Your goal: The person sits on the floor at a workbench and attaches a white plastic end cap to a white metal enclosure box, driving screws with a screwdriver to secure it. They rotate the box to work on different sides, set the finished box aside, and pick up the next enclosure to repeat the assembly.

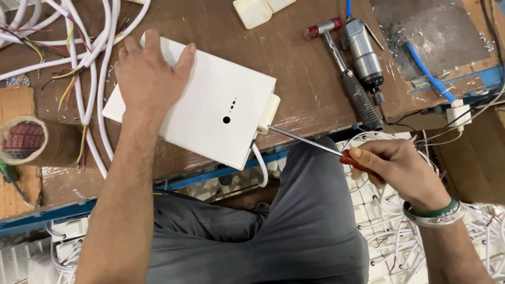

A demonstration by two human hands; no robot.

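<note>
A flat white plastic box [210,105] lies tilted on the brown workbench [294,63], its near corner hanging over the edge. My left hand [147,73] presses flat on its far left end. A cream clip piece [268,113] sits on the box's right side, with a white cable [261,165] running down from it. My right hand [394,168] grips a red-handled screwdriver [305,141] whose tip touches that clip piece.
A hammer [342,68] and a grey pneumatic tool [364,52] with a blue hose [428,73] lie at the right. White cables with coloured wires [84,68] pile at the left beside a tape roll [23,139]. White parts [379,221] fill the floor under my knees.
</note>
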